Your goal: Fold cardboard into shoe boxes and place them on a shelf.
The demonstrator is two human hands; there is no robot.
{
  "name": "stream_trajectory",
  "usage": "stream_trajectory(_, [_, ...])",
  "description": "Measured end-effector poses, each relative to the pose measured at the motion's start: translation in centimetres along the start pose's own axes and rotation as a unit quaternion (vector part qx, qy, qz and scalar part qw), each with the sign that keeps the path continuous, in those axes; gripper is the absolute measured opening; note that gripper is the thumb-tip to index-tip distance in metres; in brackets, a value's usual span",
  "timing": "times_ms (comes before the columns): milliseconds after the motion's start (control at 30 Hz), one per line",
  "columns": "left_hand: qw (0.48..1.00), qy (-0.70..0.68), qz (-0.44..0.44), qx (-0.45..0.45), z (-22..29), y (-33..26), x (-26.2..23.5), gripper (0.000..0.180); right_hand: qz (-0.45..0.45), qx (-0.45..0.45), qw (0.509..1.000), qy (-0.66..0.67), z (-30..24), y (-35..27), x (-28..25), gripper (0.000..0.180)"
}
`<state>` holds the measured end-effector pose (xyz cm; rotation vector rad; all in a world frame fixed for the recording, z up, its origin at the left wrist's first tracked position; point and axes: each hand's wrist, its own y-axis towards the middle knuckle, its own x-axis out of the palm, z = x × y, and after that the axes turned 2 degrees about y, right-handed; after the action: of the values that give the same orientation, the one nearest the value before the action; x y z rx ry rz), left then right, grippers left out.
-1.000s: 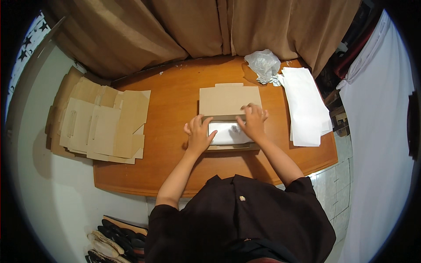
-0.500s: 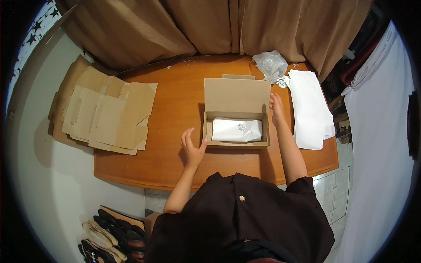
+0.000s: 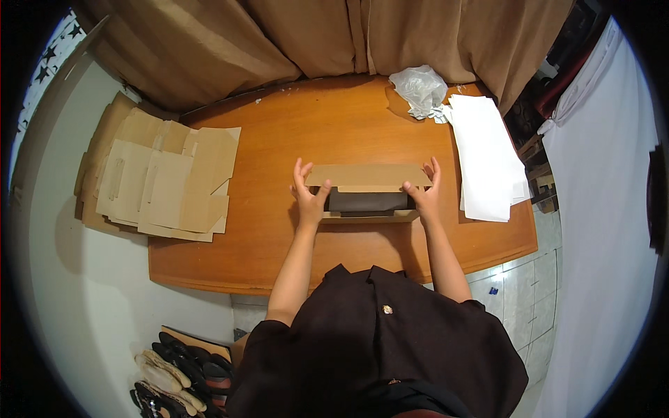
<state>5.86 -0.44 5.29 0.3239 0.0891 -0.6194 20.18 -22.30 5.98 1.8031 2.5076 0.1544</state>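
Observation:
A small brown cardboard box [image 3: 376, 219] stands on the table in front of me, its hinged lid [image 3: 368, 175] tilted partway down over the opening. At the lid's left end, my left hand [image 3: 309, 200] grips it with the thumb on the near side and the fingers toward the back. My right hand [image 3: 427, 199] holds the right end the same way. Under the lid, the wrapped packet [image 3: 369, 201] in the box looks dark with shadow, and its far part is hidden.
Flattened cardboard pieces [image 3: 164, 181] lie stacked at the table's left. White paper sheets [image 3: 488, 160] are piled at the right, with a crumpled clear plastic bag [image 3: 420, 90] behind them. Brown curtains [image 3: 313, 35] hang along the back edge. Several shoes [image 3: 185, 373] stand at lower left.
The box lid has swung from upright to leaning forward over the packet. Both hands have moved from beside the box onto the lid's ends.

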Motion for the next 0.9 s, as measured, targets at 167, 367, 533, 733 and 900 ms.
stream_trajectory(167, [0.984, 0.151, -0.063, 0.070, -0.8, -3.0, -0.6, 0.103, -0.023, -0.023, 0.999, 0.022, 1.3, -2.8, -1.2, 0.114])
stream_trajectory(367, [0.987, 0.139, -0.055, 0.060, -3.1, -5.3, -1.2, 0.097, -0.053, -0.065, 0.993, -0.082, 3.0, -4.6, -2.2, 0.112])
stream_trajectory(533, [0.981, 0.150, -0.076, 0.097, -4.3, -5.7, -1.3, 0.079, -0.075, -0.068, 0.982, -0.161, 5.0, -5.0, -3.2, 0.091])
stream_trajectory(733, [0.977, 0.172, -0.088, 0.086, -4.2, -5.5, -1.7, 0.073, -0.083, -0.085, 0.973, -0.198, 4.8, -5.0, -3.2, 0.085])
stream_trajectory(900, [0.952, 0.223, -0.131, 0.162, -4.5, -5.1, -3.0, 0.070, -0.123, -0.099, 0.966, -0.207, 6.4, -4.7, -4.8, 0.056])
